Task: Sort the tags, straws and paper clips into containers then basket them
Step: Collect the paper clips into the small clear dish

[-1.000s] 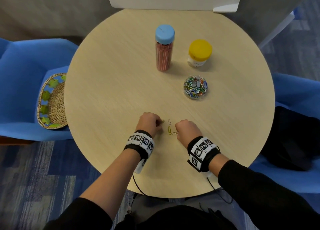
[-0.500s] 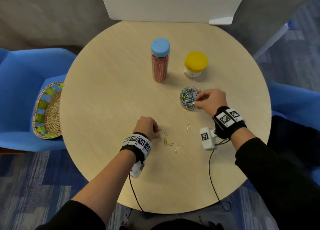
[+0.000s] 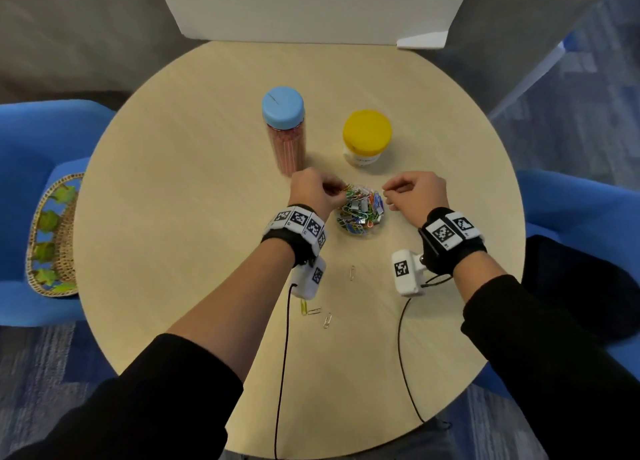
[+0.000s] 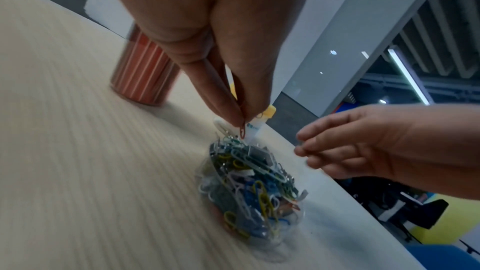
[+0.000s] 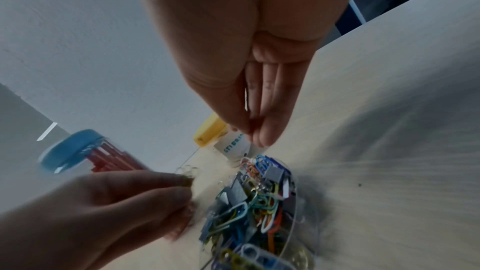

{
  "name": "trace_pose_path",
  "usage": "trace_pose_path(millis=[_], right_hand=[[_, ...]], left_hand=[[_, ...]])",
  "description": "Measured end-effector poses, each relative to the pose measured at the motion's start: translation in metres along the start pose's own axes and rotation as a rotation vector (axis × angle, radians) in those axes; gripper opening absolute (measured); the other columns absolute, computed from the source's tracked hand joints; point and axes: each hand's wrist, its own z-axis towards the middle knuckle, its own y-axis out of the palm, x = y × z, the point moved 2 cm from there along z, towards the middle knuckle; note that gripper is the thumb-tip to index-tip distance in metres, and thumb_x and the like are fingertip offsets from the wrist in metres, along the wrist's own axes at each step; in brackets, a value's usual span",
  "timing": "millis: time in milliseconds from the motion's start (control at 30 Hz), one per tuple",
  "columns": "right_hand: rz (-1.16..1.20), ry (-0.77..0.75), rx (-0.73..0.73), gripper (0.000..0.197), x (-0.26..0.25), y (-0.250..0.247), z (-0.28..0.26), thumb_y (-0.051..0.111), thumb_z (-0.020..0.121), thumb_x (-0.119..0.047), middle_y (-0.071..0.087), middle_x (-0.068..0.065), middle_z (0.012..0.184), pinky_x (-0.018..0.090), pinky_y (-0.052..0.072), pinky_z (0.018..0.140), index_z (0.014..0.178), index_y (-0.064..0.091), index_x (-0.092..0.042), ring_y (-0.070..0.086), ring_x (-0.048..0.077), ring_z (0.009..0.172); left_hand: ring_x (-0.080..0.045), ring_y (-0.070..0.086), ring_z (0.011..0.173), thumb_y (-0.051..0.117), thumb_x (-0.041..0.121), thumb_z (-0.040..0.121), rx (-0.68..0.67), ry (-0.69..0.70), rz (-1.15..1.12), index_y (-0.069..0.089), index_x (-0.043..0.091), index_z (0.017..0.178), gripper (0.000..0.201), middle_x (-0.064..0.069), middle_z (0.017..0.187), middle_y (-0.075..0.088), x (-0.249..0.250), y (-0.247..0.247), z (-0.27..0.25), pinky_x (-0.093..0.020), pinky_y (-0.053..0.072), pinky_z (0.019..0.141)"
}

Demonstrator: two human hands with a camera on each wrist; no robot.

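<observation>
A clear round container [image 3: 360,232] heaped with coloured paper clips sits mid-table. My left hand [image 3: 341,191] hovers over its far left rim and pinches a red paper clip [image 4: 242,130] between thumb and fingertip, just above the pile. My right hand [image 3: 386,192] is beside the container's right rim, thumb against curled fingertips; nothing shows between them in the right wrist view [image 5: 255,137]. Several loose paper clips [image 3: 352,272] lie on the table nearer to me, one of them yellow [image 3: 304,307].
A tall jar of red straws with a blue lid [image 3: 284,107] and a short jar with a yellow lid [image 3: 367,132] stand behind the container. A woven basket [image 3: 52,234] rests on the blue chair at left. A white board [image 3: 311,5] stands behind the table.
My left hand has risen from the loose clips to the container with a clip in its pinch. My right hand has drawn back from over the container to its right side.
</observation>
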Motion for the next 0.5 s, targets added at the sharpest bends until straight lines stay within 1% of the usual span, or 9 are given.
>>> trace_pose_path(millis=[67, 133, 167, 233, 300, 333, 400, 467, 500], right_hand=[[0.021, 0.022, -0.054, 0.012, -0.001, -0.004, -0.015, 0.072, 0.081, -0.002, 0.071, 0.011, 0.069, 0.033, 0.061, 0.06, 0.078, 0.074, -0.013, 0.07, 0.021, 0.058], [-0.042, 0.057, -0.23, 0.013, 0.003, -0.001, -0.036, 0.07, 0.082, -0.001, 0.072, 0.012, 0.069, 0.029, 0.059, 0.055, 0.078, 0.073, -0.013, 0.069, 0.019, 0.054], [-0.105, 0.068, -0.332, 0.014, 0.009, 0.003, -0.046, 0.069, 0.082, 0.0, 0.072, 0.011, 0.068, 0.028, 0.059, 0.056, 0.078, 0.072, -0.013, 0.069, 0.018, 0.055], [-0.271, 0.031, -0.475, 0.018, 0.021, 0.013, -0.066, 0.063, 0.083, -0.002, 0.072, 0.004, 0.071, 0.028, 0.059, 0.064, 0.082, 0.074, -0.016, 0.069, 0.015, 0.06], [-0.423, -0.058, -0.528, 0.023, 0.03, 0.023, -0.084, 0.059, 0.083, -0.006, 0.072, -0.001, 0.088, 0.028, 0.056, 0.08, 0.096, 0.075, -0.017, 0.068, 0.014, 0.077], [-0.473, -0.106, -0.539, 0.027, 0.034, 0.028, -0.091, 0.059, 0.084, -0.007, 0.07, -0.001, 0.098, 0.028, 0.053, 0.086, 0.105, 0.073, -0.017, 0.066, 0.015, 0.088], [-0.543, -0.213, -0.527, 0.033, 0.038, 0.038, -0.107, 0.059, 0.086, -0.008, 0.064, 0.002, 0.109, 0.03, 0.05, 0.089, 0.116, 0.068, -0.016, 0.062, 0.02, 0.1], [-0.571, -0.28, -0.515, 0.039, 0.039, 0.049, -0.123, 0.055, 0.087, -0.006, 0.059, 0.005, 0.121, 0.032, 0.047, 0.095, 0.124, 0.064, -0.014, 0.059, 0.024, 0.11], [-0.579, -0.287, -0.512, 0.044, 0.039, 0.055, -0.13, 0.052, 0.088, -0.004, 0.056, 0.006, 0.131, 0.032, 0.044, 0.1, 0.13, 0.06, -0.013, 0.056, 0.025, 0.117]], left_hand=[[-0.011, 0.067, 0.079, 0.074, 0.013, 0.083, -0.036, 0.004, 0.034, 0.077, 0.01, 0.099, 0.017, -0.003, 0.09, 0.075, -0.001, 0.009, 0.005, -0.016, 0.051, 0.078], [-0.012, 0.067, 0.083, 0.073, 0.013, 0.084, -0.049, 0.023, 0.059, 0.077, 0.011, 0.099, 0.016, -0.002, 0.093, 0.075, -0.001, 0.016, 0.007, -0.017, 0.049, 0.08], [-0.012, 0.067, 0.085, 0.072, 0.013, 0.084, -0.052, 0.031, 0.07, 0.078, 0.012, 0.098, 0.015, -0.002, 0.094, 0.075, -0.001, 0.019, 0.009, -0.018, 0.048, 0.081], [-0.014, 0.067, 0.089, 0.072, 0.014, 0.084, -0.056, 0.042, 0.11, 0.078, 0.014, 0.098, 0.015, -0.001, 0.098, 0.075, -0.001, 0.023, 0.01, -0.018, 0.048, 0.084], [-0.012, 0.065, 0.087, 0.072, 0.017, 0.084, -0.058, 0.041, 0.149, 0.077, 0.016, 0.101, 0.018, 0.0, 0.101, 0.074, -0.002, 0.023, 0.01, -0.017, 0.047, 0.083], [-0.01, 0.064, 0.085, 0.073, 0.018, 0.084, -0.061, 0.043, 0.153, 0.077, 0.017, 0.103, 0.02, 0.001, 0.101, 0.074, -0.003, 0.022, 0.01, -0.017, 0.048, 0.083], [-0.009, 0.065, 0.084, 0.073, 0.019, 0.084, -0.055, 0.057, 0.12, 0.076, 0.016, 0.106, 0.022, 0.0, 0.101, 0.074, -0.005, 0.016, 0.005, -0.021, 0.051, 0.084], [-0.012, 0.068, 0.085, 0.073, 0.015, 0.085, -0.011, 0.054, 0.014, 0.075, 0.013, 0.107, 0.022, -0.003, 0.099, 0.074, -0.008, 0.006, -0.003, -0.026, 0.054, 0.086], [-0.015, 0.069, 0.085, 0.074, 0.012, 0.084, 0.023, 0.05, -0.043, 0.075, 0.012, 0.106, 0.022, -0.006, 0.098, 0.074, -0.011, 0.0, -0.009, -0.03, 0.056, 0.086]])
